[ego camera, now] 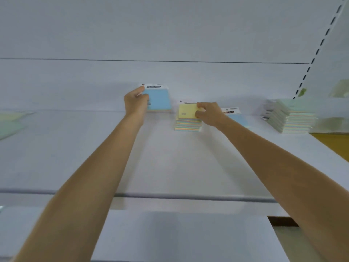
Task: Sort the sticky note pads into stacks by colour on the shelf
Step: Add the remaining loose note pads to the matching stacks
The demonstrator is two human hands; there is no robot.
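A blue pad (159, 99) is standing nearly upright at the back of the white shelf (170, 157), its face turned toward the camera, its long axis running up and down and its white header card pointing up toward the back wall (170, 35). The left hand (136, 103) is closing around the pad's left edge, thumb reaching up to the header, fingers wrapping the side.

Just to the right, a yellow pad (187, 111) is lying flat on top of a short stack (188, 124) whose edges are showing mixed pastel bands. Its header end is pointing away from the camera, toward the wall. The right hand (208, 113) is pinching the pad's right edge, fingers curling over the top and thumb pressing near the lower corner.

Behind that wrist, a second blue pad (236, 116) is leaning on the shelf, partly hidden, its header pointing up. Farther right, a taller pile of green pads (290, 118) is sitting near the shelf's end, beside a slotted upright (321, 44). At the far left edge, blurred pale green and yellow pads (11, 121) are lying flat; how many cannot be told. Both bare forearms are stretching across the shelf's front rail (188, 196).
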